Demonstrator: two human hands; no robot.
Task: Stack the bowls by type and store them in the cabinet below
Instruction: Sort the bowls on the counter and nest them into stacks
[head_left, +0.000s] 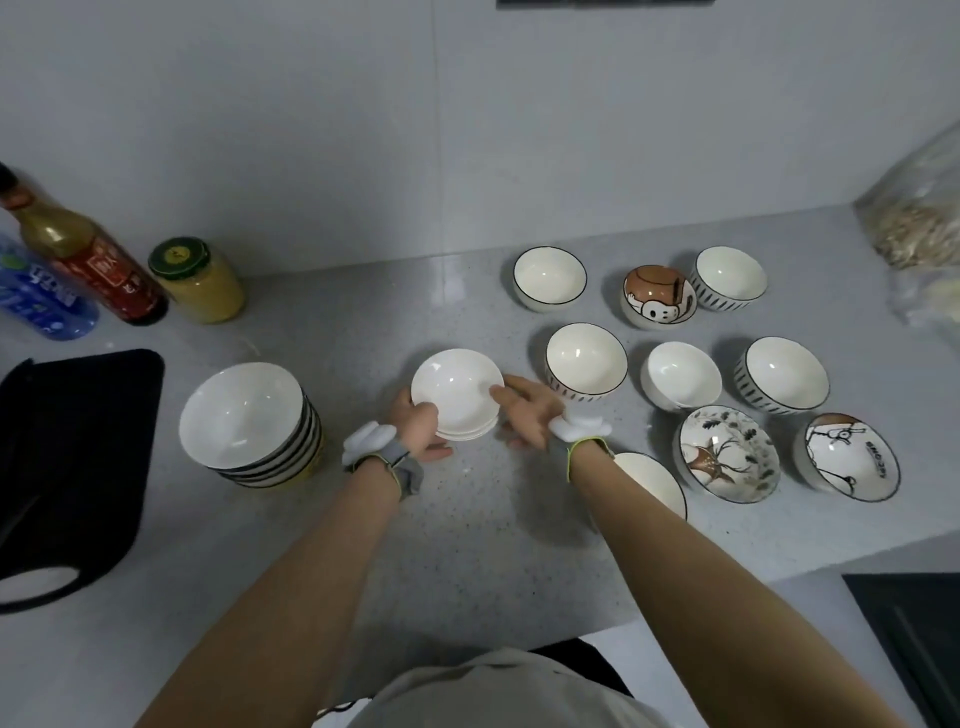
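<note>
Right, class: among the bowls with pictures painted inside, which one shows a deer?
The shallow deer bowl in the front row, between a plain white bowl and a cartoon bowl. It alone has antlers and leaves; the others show cartoon figures.

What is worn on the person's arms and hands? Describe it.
Both forearms are bare, with no sleeves showing. The left hand has a grey wrist strap edged in yellow-green, topped by a white puffy, cloud-shaped piece. The right hand wears a matching white puffy piece and a thin yellow-green band at the wrist. The fingers are uncovered. A pale garment covers the torso.
</note>
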